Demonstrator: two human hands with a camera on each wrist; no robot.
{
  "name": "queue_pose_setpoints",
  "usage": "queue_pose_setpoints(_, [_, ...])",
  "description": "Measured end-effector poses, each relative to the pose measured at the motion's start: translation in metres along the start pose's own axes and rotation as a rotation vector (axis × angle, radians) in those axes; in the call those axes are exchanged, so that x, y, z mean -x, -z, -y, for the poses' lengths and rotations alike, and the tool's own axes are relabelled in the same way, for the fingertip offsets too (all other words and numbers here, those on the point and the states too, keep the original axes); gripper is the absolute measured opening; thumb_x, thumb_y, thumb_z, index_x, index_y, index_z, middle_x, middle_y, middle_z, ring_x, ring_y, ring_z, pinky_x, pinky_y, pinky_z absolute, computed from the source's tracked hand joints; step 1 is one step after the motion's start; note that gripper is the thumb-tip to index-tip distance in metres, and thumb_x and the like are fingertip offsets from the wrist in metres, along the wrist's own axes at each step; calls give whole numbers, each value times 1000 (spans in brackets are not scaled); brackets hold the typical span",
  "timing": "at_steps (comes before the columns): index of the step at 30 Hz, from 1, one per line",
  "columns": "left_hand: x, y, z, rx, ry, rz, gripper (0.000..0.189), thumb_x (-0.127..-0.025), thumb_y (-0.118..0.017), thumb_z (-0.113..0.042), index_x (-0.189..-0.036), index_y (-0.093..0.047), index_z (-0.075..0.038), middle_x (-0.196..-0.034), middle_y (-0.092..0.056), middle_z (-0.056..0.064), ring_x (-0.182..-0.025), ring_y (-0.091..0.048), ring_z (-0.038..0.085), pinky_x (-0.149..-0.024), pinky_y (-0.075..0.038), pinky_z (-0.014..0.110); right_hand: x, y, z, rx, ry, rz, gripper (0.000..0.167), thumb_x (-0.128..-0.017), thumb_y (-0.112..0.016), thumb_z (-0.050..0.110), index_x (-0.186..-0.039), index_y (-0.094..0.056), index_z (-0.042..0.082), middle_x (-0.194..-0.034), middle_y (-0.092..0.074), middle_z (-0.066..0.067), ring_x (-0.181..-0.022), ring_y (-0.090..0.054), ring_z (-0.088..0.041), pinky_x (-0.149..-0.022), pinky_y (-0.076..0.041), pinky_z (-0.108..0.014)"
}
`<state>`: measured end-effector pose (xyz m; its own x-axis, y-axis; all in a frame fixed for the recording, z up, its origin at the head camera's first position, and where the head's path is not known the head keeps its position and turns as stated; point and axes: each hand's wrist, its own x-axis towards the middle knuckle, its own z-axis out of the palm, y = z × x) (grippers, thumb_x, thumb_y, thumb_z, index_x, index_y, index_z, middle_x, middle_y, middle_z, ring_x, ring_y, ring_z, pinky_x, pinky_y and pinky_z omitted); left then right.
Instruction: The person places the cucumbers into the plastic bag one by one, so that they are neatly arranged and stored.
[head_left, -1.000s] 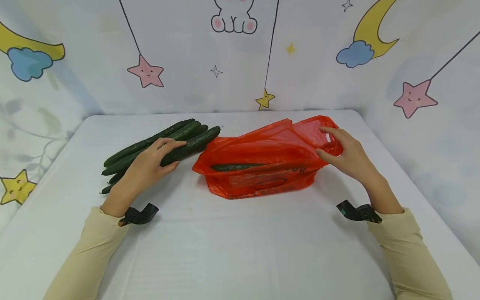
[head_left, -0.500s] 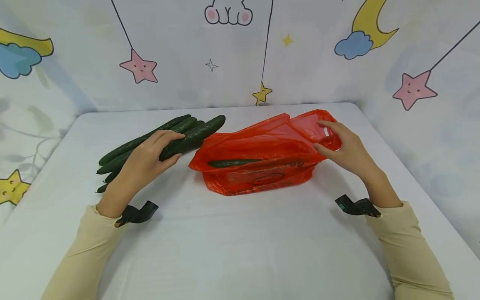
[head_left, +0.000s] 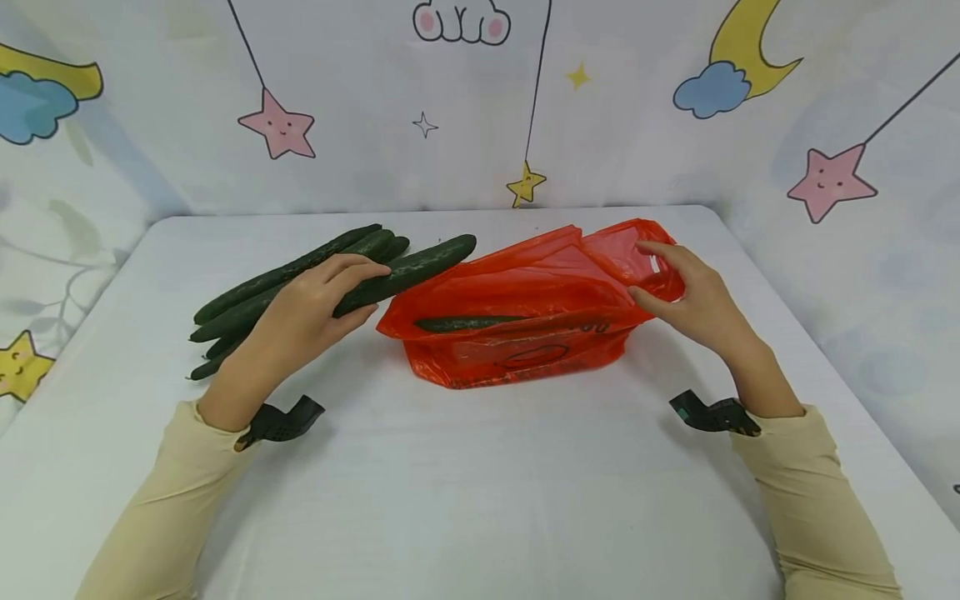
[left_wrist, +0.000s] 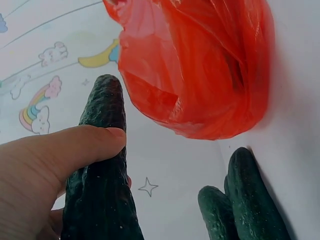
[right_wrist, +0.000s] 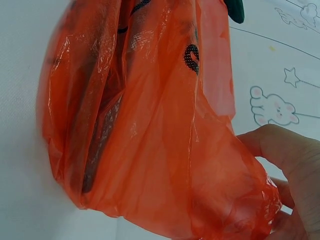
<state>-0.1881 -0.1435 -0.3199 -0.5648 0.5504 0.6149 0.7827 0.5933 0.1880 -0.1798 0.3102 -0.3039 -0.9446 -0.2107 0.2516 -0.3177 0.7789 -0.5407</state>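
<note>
My left hand (head_left: pixel 300 312) grips a dark green cucumber (head_left: pixel 423 267), thumb on the near side and fingers over the far side. Its front end overlaps the left opening of a red plastic bag (head_left: pixel 510 287) in the head view. In the left wrist view the thumb lies across the cucumber (left_wrist: pixel 102 200), with the bag (left_wrist: pixel 195 75) ahead of it. Another cucumber (head_left: pixel 465 324) lies inside the bag, partly covered. My right hand (head_left: pixel 697 300) holds the bag's right end by its handle, and in the right wrist view its fingers are partly behind the film (right_wrist: pixel 225 185).
Several more cucumbers (head_left: pixel 258 287) lie side by side at the left of the white table (head_left: pixel 480 483), partly behind my left hand. A cartoon-printed cloth (head_left: pixel 360 100) stands behind and at both sides.
My left hand has lifted the cucumber off the others and moved it right, toward the bag's opening. My right hand keeps its hold on the bag. The head view has tilted slightly.
</note>
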Motion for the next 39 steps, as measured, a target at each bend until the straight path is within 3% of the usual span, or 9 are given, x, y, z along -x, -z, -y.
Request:
queue_pose_setpoints(3, [-3, 0, -4, -5, -26, 3, 51, -76, -80, 4, -123, -61, -4, -119, -62, 14, -104, -63, 32, -88, -52, 47, 1, 0, 0, -9, 24, -1, 61, -89, -70, 9, -144, -44, 7, -138, -47, -22, -119, -47, -40, -81, -52, -23])
queue_pose_setpoints(8, [-8, 1, -11, -17, -52, 0, 51, -76, -80, 4, -122, -62, -5, -119, -62, 15, -102, -63, 33, -88, -52, 47, 1, 0, -2, -32, 47, -3, 62, -88, -70, 7, -144, -44, 6, -137, -47, -23, -116, -48, -42, -73, -37, -1])
queue_pose_setpoints(16, [-17, -1, -21, -20, -97, 33, 51, -75, -81, 2, -122, -62, -4, -118, -62, 17, -98, -64, 35, -84, -54, 48, 1, 3, 0, -23, 50, -13, 61, -88, -70, 8, -144, -45, 6, -136, -48, -22, -111, -52, -39, -75, -44, -7])
queue_pose_setpoints(20, [-21, -4, -24, -15, -121, 54, 49, -76, -81, -1, -121, -63, -5, -117, -63, 18, -98, -64, 35, -84, -54, 47, 2, 3, 0, -38, 60, -7, 62, -88, -70, 7, -144, -44, 5, -136, -48, -24, -110, -52, -41, -72, -38, -1])
queue_pose_setpoints(25, [-26, -8, -28, -8, -144, 69, 48, -76, -82, -2, -121, -63, -6, -116, -63, 17, -100, -63, 35, -85, -54, 46, 2, 3, 0, -30, 55, -4, 63, -88, -71, 7, -145, -44, 6, -136, -48, -23, -111, -52, -40, -74, -43, -8])
queue_pose_setpoints(30, [-34, -14, -30, 0, -170, 88, 49, -76, -82, -2, -121, -63, -5, -115, -63, 16, -94, -64, 32, -81, -54, 43, 3, 3, 0, -28, 58, -1, 63, -88, -70, 7, -145, -43, 6, -137, -48, -23, -110, -53, -40, -79, -55, -38])
queue_pose_setpoints(32, [-37, -17, -30, 7, -179, 99, 49, -76, -82, -2, -121, -63, -5, -115, -63, 15, -90, -64, 30, -78, -54, 41, 3, 4, 1, -31, 59, 0, 63, -88, -70, 7, -145, -43, 6, -137, -48, -23, -109, -53, -40, -79, -56, -41])
queue_pose_setpoints(37, [-44, -23, -33, 36, -192, 124, 51, -75, -83, -2, -122, -63, -4, -115, -64, 14, -90, -65, 28, -77, -55, 38, 3, 5, 1, -43, 57, 3, 63, -88, -71, 7, -145, -43, 5, -137, -48, -23, -109, -53, -40, -74, -47, -12])
queue_pose_setpoints(39, [-48, -26, -35, 53, -195, 135, 50, -76, -82, -2, -122, -62, -4, -115, -64, 14, -92, -65, 28, -78, -55, 38, 3, 5, 0, -46, 51, 7, 64, -88, -71, 7, -145, -43, 5, -138, -47, -24, -111, -52, -41, -72, -43, -8])
